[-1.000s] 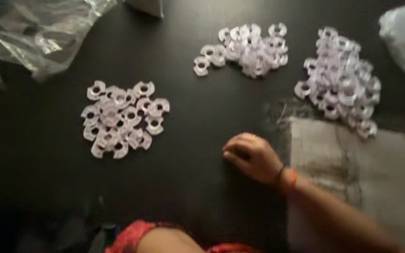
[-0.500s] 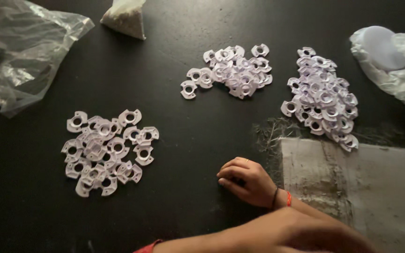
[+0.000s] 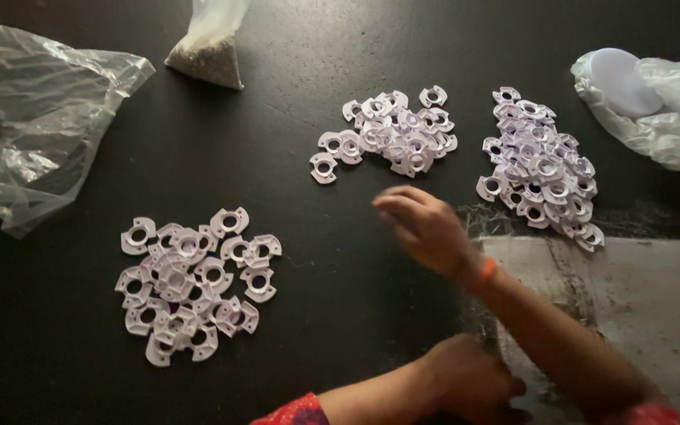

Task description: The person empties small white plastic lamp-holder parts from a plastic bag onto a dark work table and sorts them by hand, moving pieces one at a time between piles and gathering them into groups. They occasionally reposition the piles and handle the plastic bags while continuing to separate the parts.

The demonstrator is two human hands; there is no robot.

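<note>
White plastic rings lie in three heaps on the dark counter (image 3: 316, 315): left heap (image 3: 190, 283), middle heap (image 3: 391, 134), right heap (image 3: 541, 165). My left hand (image 3: 466, 382) rests low, grip closed, contents hidden. My right hand (image 3: 423, 224) has lifted from the counter toward the middle heap, fingers loosely curled, empty. Three bags around.

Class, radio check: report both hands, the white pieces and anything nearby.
Right hand raised, fingers curled, grip unclear, near middle pile. Left hand low at frame bottom, grip unclear. Two more piles: left pile, right pile. Plastic bags at edges.
</note>
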